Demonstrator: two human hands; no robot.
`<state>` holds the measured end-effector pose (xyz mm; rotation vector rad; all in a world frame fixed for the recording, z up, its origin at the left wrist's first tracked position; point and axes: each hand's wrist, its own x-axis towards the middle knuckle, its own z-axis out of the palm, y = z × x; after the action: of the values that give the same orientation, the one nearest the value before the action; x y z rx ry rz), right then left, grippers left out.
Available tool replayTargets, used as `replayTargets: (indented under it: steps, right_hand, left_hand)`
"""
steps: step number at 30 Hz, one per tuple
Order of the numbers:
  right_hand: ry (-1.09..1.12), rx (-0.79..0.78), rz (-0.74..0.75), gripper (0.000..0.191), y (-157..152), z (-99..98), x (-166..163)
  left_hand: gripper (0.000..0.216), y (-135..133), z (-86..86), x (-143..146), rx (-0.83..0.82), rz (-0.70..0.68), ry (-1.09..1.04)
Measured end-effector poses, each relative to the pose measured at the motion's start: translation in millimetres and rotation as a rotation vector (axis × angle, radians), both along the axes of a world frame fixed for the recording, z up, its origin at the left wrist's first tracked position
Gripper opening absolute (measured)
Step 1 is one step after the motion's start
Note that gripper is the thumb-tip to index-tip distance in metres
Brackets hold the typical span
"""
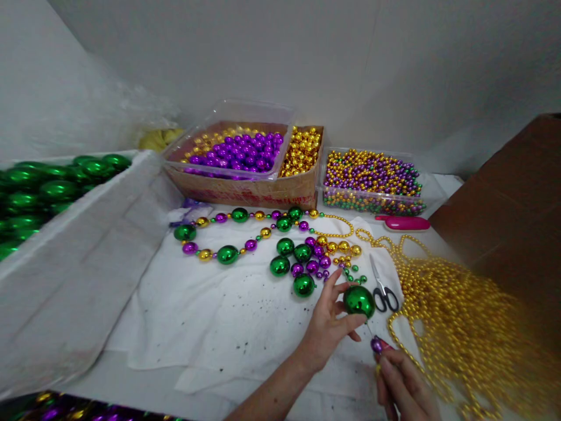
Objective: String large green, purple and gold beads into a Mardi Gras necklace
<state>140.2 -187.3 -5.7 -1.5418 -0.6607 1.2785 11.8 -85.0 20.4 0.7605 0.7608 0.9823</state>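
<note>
Grasping green ball in left hand; pinching what looks like a purple bead in right hand.

Green, purple and gold pretty much everywhere

The green ball is mirror-shiny, the purple bead too; the white cloth is speckled with black dots, the strand repeats green, purple, gold, the bead strings are all gold, 1 tub mixes all 3 colours, the scissors have black handles and the tool is hot pink.
</note>
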Motion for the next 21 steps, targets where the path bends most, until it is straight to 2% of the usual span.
replayTargets:
  steps: [2, 5, 6, 10, 14, 16, 18, 21]
  right_hand:
    - [0.002, 0.025, 0.037, 0.043, 4.4, 2.6, -1.7]
    - [-0.056, 0.043, 0.136, 0.037, 10.1, 8.7, -6.6]
    - [-0.079, 0.056, 0.187, 0.035, 11.7, 10.4, -7.9]
    - [-0.339, 0.186, 0.305, 0.03, 19.5, 19.8, -8.2]
    - [-0.69, 0.396, 0.282, 0.036, 32.1, 45.5, -15.6]
    - [-0.694, 0.511, 0.314, 0.042, 39.5, 59.5, -26.0]
    - [-0.607, 0.578, 0.391, 0.045, 45.9, 66.8, -35.3]
    - [-0.598, 0.544, 0.433, 0.037, 51.4, 64.9, -37.2]
  left_hand:
    - [0.081, -2.1, 3.6, -1.7, 0.015, -0.022, 0.013]
    - [0.032, 2.2, 14.3, -14.1, 0.011, 0.019, 0.048]
    - [0.023, 5.3, 18.9, -20.4, 0.012, 0.055, 0.06]
    - [0.02, 16.5, 37.4, -45.4, 0.077, 0.218, 0.102]
    - [0.018, 12.0, 50.3, -50.3, 0.214, 0.305, 0.2]
    - [0.018, 6.4, 54.8, -46.6, 0.274, 0.297, 0.241]
    - [0.018, 2.7, 58.6, -44.7, 0.314, 0.28, 0.263]
    - [0.019, 3.4, 61.9, -48.4, 0.348, 0.306, 0.279]
